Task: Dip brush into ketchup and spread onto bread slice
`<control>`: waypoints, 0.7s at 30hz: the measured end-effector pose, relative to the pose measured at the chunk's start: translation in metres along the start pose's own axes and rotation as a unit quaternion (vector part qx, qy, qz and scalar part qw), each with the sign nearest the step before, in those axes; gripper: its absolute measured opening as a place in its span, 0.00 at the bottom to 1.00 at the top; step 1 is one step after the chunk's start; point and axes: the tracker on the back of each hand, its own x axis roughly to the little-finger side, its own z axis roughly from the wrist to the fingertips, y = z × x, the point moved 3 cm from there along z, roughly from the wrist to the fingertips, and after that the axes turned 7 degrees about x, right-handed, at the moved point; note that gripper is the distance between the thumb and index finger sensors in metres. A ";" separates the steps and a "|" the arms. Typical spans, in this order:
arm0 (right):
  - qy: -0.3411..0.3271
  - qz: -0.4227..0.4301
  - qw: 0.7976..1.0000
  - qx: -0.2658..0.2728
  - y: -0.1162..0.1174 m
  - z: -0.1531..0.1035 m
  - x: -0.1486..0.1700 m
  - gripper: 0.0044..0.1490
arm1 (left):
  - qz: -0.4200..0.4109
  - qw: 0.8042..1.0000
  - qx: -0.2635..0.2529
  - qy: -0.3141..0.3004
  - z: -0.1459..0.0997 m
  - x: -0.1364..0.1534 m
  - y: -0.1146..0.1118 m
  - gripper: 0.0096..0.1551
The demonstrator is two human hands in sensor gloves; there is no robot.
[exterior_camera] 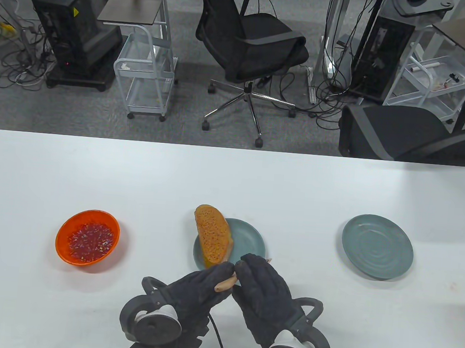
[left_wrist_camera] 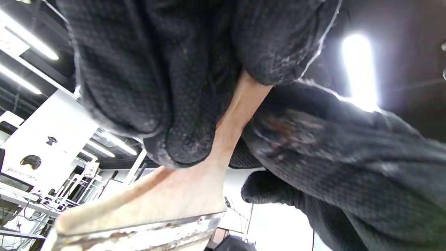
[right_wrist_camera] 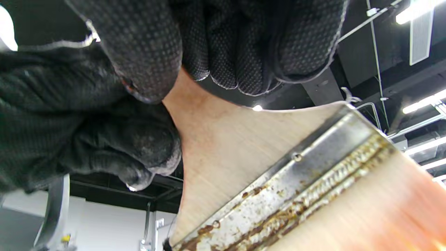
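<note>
A wooden brush (exterior_camera: 225,284) with a rusty metal ferrule (right_wrist_camera: 296,181) is held between both hands at the table's near middle. My left hand (exterior_camera: 224,272) grips its thin handle (left_wrist_camera: 237,115). My right hand (exterior_camera: 249,265) grips the wide part of the handle (right_wrist_camera: 223,139), just above the ferrule and the orange-tinted bristles (right_wrist_camera: 383,209). Just beyond the hands, a bread slice (exterior_camera: 211,236) lies across the left rim of a teal plate (exterior_camera: 251,241). An orange bowl (exterior_camera: 86,237) of red ketchup stands to the left. Most of the brush is hidden under my right hand in the table view.
A second teal plate (exterior_camera: 377,246) lies on the right of the white table (exterior_camera: 232,178). Office chairs, carts and computer cases stand on the floor beyond the far edge.
</note>
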 end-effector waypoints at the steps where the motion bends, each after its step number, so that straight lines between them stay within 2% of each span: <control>1: 0.000 -0.005 1.000 -0.003 0.001 0.000 0.000 0.37 | 0.003 1.000 -0.001 -0.002 0.000 -0.001 -0.001 0.28; 7: 0.004 -0.010 1.000 -0.006 0.007 -0.003 0.003 0.35 | 0.031 0.999 0.021 -0.003 0.001 -0.006 -0.009 0.28; 10: 0.000 -0.020 1.000 -0.004 0.008 -0.004 0.006 0.33 | 0.017 1.000 0.025 0.004 0.002 -0.003 -0.011 0.27; 16: 0.031 0.008 0.999 0.006 0.000 0.004 0.019 0.26 | 0.003 0.998 0.051 0.048 -0.003 0.014 -0.002 0.25; 19: 0.067 0.010 0.998 0.010 -0.014 0.011 0.044 0.26 | 0.059 0.989 0.097 0.096 -0.010 0.030 0.004 0.27; 21: 0.092 -0.002 0.996 0.022 -0.027 0.014 0.068 0.26 | 0.104 0.976 0.144 0.124 -0.018 0.044 0.001 0.29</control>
